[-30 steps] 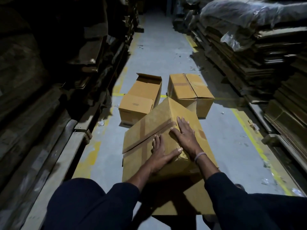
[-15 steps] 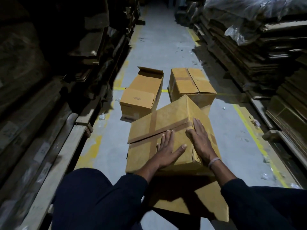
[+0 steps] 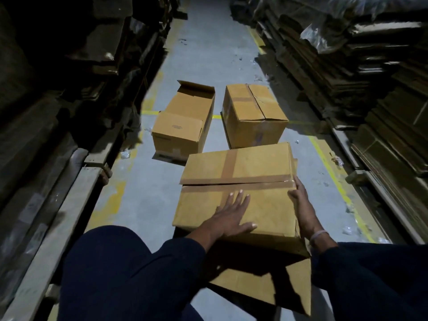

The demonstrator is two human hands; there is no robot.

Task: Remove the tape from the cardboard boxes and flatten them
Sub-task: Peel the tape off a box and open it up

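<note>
Box now lies flatter — left hand spread on top, right hand cupping its edge; tape may tear cardboard.

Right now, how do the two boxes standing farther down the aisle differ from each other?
The left box lies on its side with its far end open and a flap raised; the right box stands upright with its top flaps closed. The right box has a brown tape strip across its top; no such strip shows on the left box, which bears a small printed stamp on its near face. Both are plain brown cardboard, similar in size, resting on the grey floor.
</note>
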